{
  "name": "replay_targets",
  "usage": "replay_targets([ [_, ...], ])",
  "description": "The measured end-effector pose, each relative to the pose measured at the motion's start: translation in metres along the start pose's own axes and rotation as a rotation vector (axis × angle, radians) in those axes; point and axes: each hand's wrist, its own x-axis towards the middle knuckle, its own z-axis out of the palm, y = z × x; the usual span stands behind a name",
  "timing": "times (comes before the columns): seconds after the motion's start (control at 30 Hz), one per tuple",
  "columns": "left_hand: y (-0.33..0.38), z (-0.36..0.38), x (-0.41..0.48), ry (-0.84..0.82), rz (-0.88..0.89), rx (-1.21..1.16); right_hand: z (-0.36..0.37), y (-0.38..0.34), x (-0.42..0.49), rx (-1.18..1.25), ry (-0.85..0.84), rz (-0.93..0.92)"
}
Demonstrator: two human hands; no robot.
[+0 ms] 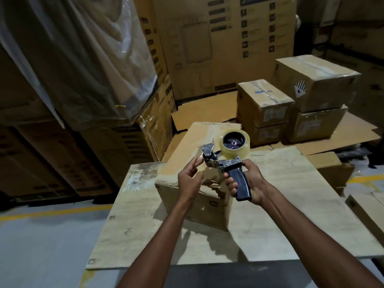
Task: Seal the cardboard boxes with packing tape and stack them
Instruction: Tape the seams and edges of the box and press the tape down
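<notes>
**Right hand** (249,181): closed fully round the dark blue pistol handle of a metal tape dispenser (220,163). The tool is held in the air with its nose pointing away to the left. The roll of clear packing tape (234,146) sits just above and beyond this grip.

**Left hand** (190,179): half closed, with the fingers loosely bent. The fingertips (198,162) are at the dispenser's nose, just under the toothed cutter. Whether they hold the tape's free end cannot be told, as the clear film does not show there.

**Task item:** a plain brown cardboard box (199,202) stands directly beneath both hands and apart from them. It rests on a large flat cardboard sheet (270,204). Its near top edge looks ragged. Well beyond the grip, to the right, stand stacked brown cardboard boxes (264,100) with tape across their tops.

**Assessment:** the step in hand appears to be readying the tape by freeing its end at the cutter, before the box below is sealed. Stacking is not yet due for this box.

**Next move:**
- Draw the end clear of the teeth.
- Lower the dispenser from the grip's present height to the box.
- Press the end onto a side wall and run the tape along the top seam under steady pressure.

The ragged edge may hold tape poorly.
</notes>
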Motion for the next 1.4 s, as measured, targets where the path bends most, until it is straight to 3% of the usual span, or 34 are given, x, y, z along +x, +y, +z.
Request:
replay_targets([
  [0.13, -0.012, -0.027, -0.002, 0.127, -0.143, -0.227, 0.024, -0.004, 0.015, -0.066, 0.023, -0.006],
  [0.33, -0.005, -0.04, 0.004, 0.311, -0.532, -0.786, 0.053, -0.013, 0.026, -0.248, 0.001, 0.001],
  [0.43, -0.006, -0.056, 0.019, 0.432, -0.684, -0.905, 0.067, -0.017, 0.028, -0.305, 0.017, -0.013],
  [0.57, -0.009, -0.079, 0.032, 0.428, -0.759, -0.767, 0.077, -0.025, 0.029, -0.366, 0.027, -0.035],
  [0.73, -0.003, -0.096, 0.056, 0.26, -0.724, -0.485, 0.079, -0.033, 0.03, -0.421, 0.034, -0.024],
  [0.9, 0.001, -0.104, 0.067, 0.039, -0.225, -0.194, 0.077, -0.035, 0.032, -0.383, 0.005, 0.026],
  [1.0, 0.007, -0.098, 0.066, -0.093, -0.134, -0.156, 0.078, -0.034, 0.032, -0.35, -0.013, 0.049],
  [1.23, 0.008, -0.084, 0.06, 0.014, -0.203, -0.19, 0.074, -0.035, 0.033, -0.364, 0.015, 0.045],
  [1.4, 0.012, -0.077, 0.059, 0.038, -0.52, -0.435, 0.074, -0.034, 0.033, -0.421, 0.015, 0.028],
])
